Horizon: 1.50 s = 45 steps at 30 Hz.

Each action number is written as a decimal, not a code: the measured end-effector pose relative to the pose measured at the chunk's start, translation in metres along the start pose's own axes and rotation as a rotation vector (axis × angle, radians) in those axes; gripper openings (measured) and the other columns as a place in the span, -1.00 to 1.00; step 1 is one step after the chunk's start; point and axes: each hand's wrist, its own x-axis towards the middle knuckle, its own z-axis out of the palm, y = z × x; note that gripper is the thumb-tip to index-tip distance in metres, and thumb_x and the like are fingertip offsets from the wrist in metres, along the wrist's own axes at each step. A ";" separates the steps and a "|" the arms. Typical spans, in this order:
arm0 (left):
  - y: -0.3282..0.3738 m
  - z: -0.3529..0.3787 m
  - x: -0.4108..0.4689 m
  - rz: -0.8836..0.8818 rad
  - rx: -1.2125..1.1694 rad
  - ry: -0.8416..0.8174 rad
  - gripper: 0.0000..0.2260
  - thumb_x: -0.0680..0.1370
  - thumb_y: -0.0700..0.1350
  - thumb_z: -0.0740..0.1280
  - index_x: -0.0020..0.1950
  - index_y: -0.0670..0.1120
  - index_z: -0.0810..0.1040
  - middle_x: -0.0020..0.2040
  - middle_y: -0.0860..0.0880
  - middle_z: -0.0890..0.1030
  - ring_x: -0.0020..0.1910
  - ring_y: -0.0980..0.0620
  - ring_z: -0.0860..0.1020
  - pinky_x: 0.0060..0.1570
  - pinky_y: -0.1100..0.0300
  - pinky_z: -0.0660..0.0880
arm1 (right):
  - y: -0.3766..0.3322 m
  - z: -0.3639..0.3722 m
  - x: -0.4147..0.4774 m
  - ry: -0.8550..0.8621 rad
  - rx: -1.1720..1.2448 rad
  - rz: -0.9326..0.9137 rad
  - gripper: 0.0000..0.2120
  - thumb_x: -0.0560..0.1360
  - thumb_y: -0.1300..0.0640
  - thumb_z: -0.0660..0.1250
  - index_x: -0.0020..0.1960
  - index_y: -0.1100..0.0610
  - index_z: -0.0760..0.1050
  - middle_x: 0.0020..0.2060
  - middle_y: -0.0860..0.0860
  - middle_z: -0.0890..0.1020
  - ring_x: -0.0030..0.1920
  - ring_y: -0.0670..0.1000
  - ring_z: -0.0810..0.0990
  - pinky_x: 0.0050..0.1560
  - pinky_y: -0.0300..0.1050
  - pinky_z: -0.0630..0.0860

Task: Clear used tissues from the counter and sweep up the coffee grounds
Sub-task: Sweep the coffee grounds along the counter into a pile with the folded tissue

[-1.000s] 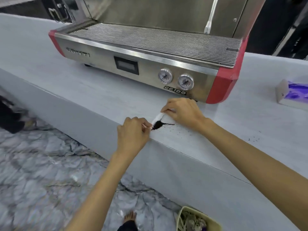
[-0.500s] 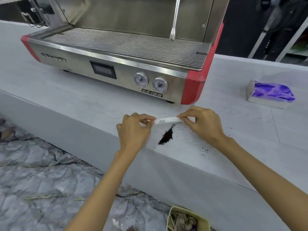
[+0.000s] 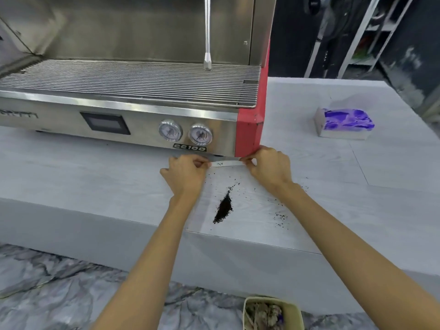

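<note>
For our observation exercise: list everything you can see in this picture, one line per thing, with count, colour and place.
espresso machine: one, steel with red side, back of counter
steam wand: one, silver, hanging over the machine's grille
gauges: two, round, on the machine's front
counter: one, pale grey, across the view
tissue: one, white, stretched between both hands
coffee grounds: one dark pile plus scattered specks, near the counter's front edge
tissue box: one, purple and white, right on the counter
bin: one, cream, on the floor below, with waste inside
floor: grey marbled
left hand: pinching the tissue's left end
right hand: pinching its right end
</note>
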 end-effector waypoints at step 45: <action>-0.071 -0.095 -0.075 0.001 0.008 -0.126 -0.94 0.46 -0.09 0.38 -0.15 0.05 0.64 -0.26 0.01 0.64 -0.11 -0.08 0.59 0.04 -0.03 0.50 | -0.082 0.014 -0.013 -0.191 0.130 -0.359 -0.83 0.48 0.13 0.30 -0.05 0.00 0.66 -0.06 -0.08 0.68 -0.03 -0.02 0.61 -0.18 -0.08 0.51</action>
